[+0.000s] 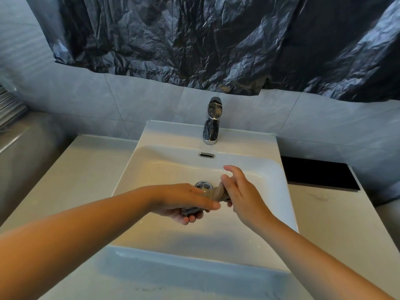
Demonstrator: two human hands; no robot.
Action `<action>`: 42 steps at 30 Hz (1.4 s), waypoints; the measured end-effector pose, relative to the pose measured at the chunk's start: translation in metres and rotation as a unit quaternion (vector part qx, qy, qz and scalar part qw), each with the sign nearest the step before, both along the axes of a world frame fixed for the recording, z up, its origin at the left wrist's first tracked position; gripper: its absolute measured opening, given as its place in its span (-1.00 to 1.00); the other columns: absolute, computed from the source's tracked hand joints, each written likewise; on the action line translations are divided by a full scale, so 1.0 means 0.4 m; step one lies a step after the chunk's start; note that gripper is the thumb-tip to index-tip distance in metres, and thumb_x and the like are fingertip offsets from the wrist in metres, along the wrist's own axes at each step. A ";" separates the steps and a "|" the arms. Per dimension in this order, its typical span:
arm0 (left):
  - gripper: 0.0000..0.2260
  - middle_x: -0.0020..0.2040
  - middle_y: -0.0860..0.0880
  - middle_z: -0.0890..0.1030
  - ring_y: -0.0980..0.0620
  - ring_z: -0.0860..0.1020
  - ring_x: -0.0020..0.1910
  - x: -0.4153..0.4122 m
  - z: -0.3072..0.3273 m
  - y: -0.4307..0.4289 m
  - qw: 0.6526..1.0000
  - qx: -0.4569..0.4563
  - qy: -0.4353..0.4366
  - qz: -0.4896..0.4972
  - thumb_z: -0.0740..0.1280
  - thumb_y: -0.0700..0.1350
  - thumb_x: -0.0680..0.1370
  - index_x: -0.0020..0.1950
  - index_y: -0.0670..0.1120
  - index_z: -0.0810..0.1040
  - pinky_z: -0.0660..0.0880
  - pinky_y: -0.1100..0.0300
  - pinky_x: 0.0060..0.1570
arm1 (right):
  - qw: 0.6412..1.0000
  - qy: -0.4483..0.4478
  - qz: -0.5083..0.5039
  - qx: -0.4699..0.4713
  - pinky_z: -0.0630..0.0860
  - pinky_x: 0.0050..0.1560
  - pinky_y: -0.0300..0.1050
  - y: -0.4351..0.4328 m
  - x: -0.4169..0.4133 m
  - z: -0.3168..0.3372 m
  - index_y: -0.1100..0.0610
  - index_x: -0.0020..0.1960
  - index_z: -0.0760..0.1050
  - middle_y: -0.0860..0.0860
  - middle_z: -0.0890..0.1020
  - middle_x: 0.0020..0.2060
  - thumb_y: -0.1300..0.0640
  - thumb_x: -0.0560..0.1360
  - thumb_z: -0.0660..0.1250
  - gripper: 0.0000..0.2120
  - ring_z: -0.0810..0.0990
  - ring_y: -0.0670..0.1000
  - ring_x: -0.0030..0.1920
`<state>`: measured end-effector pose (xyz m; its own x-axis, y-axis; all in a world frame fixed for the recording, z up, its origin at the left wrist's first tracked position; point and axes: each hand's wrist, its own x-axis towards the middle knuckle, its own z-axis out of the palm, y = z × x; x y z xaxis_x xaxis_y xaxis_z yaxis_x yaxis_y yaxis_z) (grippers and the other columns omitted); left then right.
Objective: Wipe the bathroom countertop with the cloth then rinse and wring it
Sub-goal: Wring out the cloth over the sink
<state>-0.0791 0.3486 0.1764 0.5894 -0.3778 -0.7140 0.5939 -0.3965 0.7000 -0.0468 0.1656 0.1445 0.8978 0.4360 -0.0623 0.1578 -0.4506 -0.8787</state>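
Two hands meet over the one white sink (279, 180), above the middle of its basin and just near of the single chrome drain (203, 184). Between them is one cloth (219, 192), twisted into a tight beige rope. The left hand (184, 202) grips its left end, the lower fingers curled under a grey bunch of the fabric and one finger lying straight along the top. The right hand (236, 191) holds the right end, its fingers wrapped round the twist and one finger lifted free towards the far side.

One chrome faucet (212, 122) stands at the far rim, with one overflow slot (206, 155) below it. The pale countertop (75, 180) runs to both sides of the sink. One flat black panel (313, 172) lies on the right, far side. One crumpled dark plastic sheet (194, 40) hangs on the tiled wall (140, 105).
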 end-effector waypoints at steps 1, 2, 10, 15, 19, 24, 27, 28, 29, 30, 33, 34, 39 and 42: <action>-0.70 -0.30 0.00 0.48 0.12 0.41 -0.41 -0.002 0.003 0.009 0.999 -0.031 0.026 0.006 0.42 0.10 0.46 -0.02 -0.09 0.46 0.41 0.34 -0.42 | 1.000 -0.005 0.004 0.029 0.48 -0.20 -0.32 -0.007 -0.006 -0.003 -0.12 0.39 0.23 -0.09 0.53 -0.06 -0.24 0.52 -0.01 -0.52 0.55 -0.10 -0.13; -0.67 -0.30 0.01 0.47 0.14 0.39 -0.42 -0.005 0.005 0.017 0.997 -0.057 0.047 0.009 0.42 0.10 0.45 0.01 -0.09 0.45 0.38 0.37 -0.45 | 0.998 -0.018 0.010 0.056 0.49 -0.16 -0.32 -0.015 -0.014 -0.005 -0.15 0.43 0.17 -0.10 0.52 0.01 -0.23 0.54 -0.01 -0.51 0.55 -0.11 -0.07; -0.67 -0.41 0.10 0.29 0.24 0.26 -0.57 -0.001 0.023 0.035 0.944 -0.251 0.194 -0.092 0.51 0.04 0.39 -0.07 -0.03 0.40 0.18 0.46 -0.60 | 0.932 -0.356 0.031 0.058 0.44 -0.12 -0.46 -0.023 -0.037 -0.018 0.07 0.22 0.41 0.01 0.49 0.08 -0.04 0.62 0.01 -0.68 0.47 -0.21 0.00; -0.81 -0.44 0.12 0.28 0.24 0.23 -0.56 -0.003 0.042 -0.003 0.947 -0.195 0.197 -0.162 0.33 0.04 0.54 -0.18 -0.01 0.41 0.14 0.43 -0.60 | 0.906 -0.415 0.035 0.082 0.41 -0.43 -0.19 0.004 0.000 -0.003 0.16 -0.23 0.51 -0.01 0.53 -0.38 0.08 0.54 0.06 -0.67 0.46 -0.07 -0.39; -0.69 -0.43 0.03 0.28 0.11 0.19 -0.52 -0.003 0.046 -0.025 0.989 0.045 0.053 -0.133 0.31 0.07 0.55 -0.30 -0.04 0.35 0.11 0.30 -0.51 | 0.918 -0.382 0.095 -0.057 0.41 -0.49 -0.08 -0.010 0.040 -0.020 0.10 -0.39 0.46 -0.05 0.49 -0.50 0.03 0.52 0.05 -0.61 0.42 -0.03 -0.49; -0.66 -0.36 -0.02 0.43 0.06 0.38 -0.43 0.010 0.027 -0.054 0.926 0.291 -0.169 -0.170 0.26 0.13 0.54 -0.27 -0.09 0.38 0.36 0.22 -0.36 | 0.952 -0.246 0.098 -0.153 0.30 -0.44 -0.11 0.008 0.046 -0.024 0.05 -0.46 0.34 -0.04 0.39 -0.55 -0.08 0.52 -0.09 -0.53 0.35 -0.01 -0.48; -0.73 -0.29 -0.04 0.43 0.04 0.36 -0.35 0.007 0.001 -0.062 0.866 0.378 -0.253 -0.205 0.23 0.08 0.56 -0.19 -0.10 0.43 0.30 0.19 -0.36 | 0.971 -0.152 0.088 -0.162 0.20 -0.43 -0.14 0.020 0.040 -0.033 0.07 -0.49 0.27 -0.02 0.33 -0.55 0.06 0.59 0.04 -0.53 0.30 -0.04 -0.48; -0.74 -0.26 -0.06 0.45 0.02 0.38 -0.33 0.005 -0.008 -0.063 0.853 0.394 -0.267 -0.215 0.22 0.06 0.56 -0.14 -0.12 0.46 0.31 0.18 -0.35 | 0.976 -0.117 0.084 -0.166 0.22 -0.41 -0.10 0.021 0.037 -0.041 0.10 -0.48 0.28 0.02 0.35 -0.54 0.07 0.59 0.05 -0.54 0.32 -0.01 -0.46; -0.74 -0.23 -0.07 0.47 0.00 0.40 -0.30 0.005 -0.018 -0.062 0.840 0.406 -0.277 -0.228 0.22 0.05 0.57 -0.09 -0.15 0.49 0.33 0.16 -0.32 | 0.978 -0.084 0.082 -0.170 0.24 -0.39 -0.08 0.021 0.034 -0.047 0.12 -0.48 0.28 0.04 0.38 -0.52 0.07 0.59 0.05 -0.54 0.35 0.00 -0.44; -0.71 -0.21 -0.08 0.48 -0.02 0.41 -0.28 0.004 -0.029 -0.062 0.826 0.419 -0.289 -0.242 0.21 0.05 0.57 -0.04 -0.18 0.51 0.36 0.16 -0.28 | 0.979 -0.051 0.082 -0.182 0.25 -0.38 -0.08 0.021 0.032 -0.055 0.11 -0.47 0.28 0.04 0.40 -0.50 0.06 0.59 0.05 -0.55 0.37 0.01 -0.42; -0.67 -0.20 -0.08 0.51 -0.05 0.45 -0.27 0.003 -0.051 -0.064 0.787 0.446 -0.322 -0.279 0.20 0.08 0.56 0.04 -0.17 0.53 0.41 0.13 -0.25 | 0.971 0.043 0.088 -0.218 0.24 -0.37 -0.18 0.021 0.024 -0.060 0.05 -0.41 0.30 -0.02 0.40 -0.47 0.05 0.60 0.05 -0.60 0.34 -0.05 -0.39; -0.67 -0.19 -0.10 0.53 -0.05 0.46 -0.26 0.004 -0.054 -0.063 0.785 0.444 -0.327 -0.284 0.20 0.09 0.56 0.05 -0.16 0.52 0.43 0.12 -0.24 | 0.971 0.091 0.085 -0.205 0.25 -0.37 -0.19 0.020 0.025 -0.058 0.06 -0.40 0.32 -0.04 0.41 -0.49 0.06 0.60 0.03 -0.60 0.34 -0.06 -0.40; -0.69 -0.21 -0.03 0.50 0.02 0.46 -0.28 0.020 -0.045 -0.066 0.847 0.367 -0.321 -0.213 0.25 0.10 0.55 0.08 -0.12 0.52 0.45 0.12 -0.20 | 0.974 0.071 0.099 -0.192 0.27 -0.33 -0.13 0.000 0.048 -0.017 0.11 -0.39 0.32 0.04 0.41 -0.46 0.09 0.60 0.02 -0.60 0.34 0.00 -0.38; -0.62 -0.29 -0.02 0.48 0.06 0.44 -0.38 0.007 -0.044 -0.070 0.941 0.251 -0.201 -0.106 0.32 0.17 0.51 0.06 -0.14 0.50 0.46 0.20 -0.33 | 0.966 -0.104 0.095 -0.218 0.37 -0.32 -0.05 -0.017 0.051 -0.013 0.07 -0.31 0.36 -0.01 0.46 -0.40 0.02 0.60 0.04 -0.65 0.42 0.00 -0.35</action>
<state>-0.0762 0.3204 0.1587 0.8000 -0.1910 -0.5687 0.1917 -0.8169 0.5440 -0.0262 0.1587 0.1392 0.8169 0.5675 -0.1036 0.4275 -0.7162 -0.5516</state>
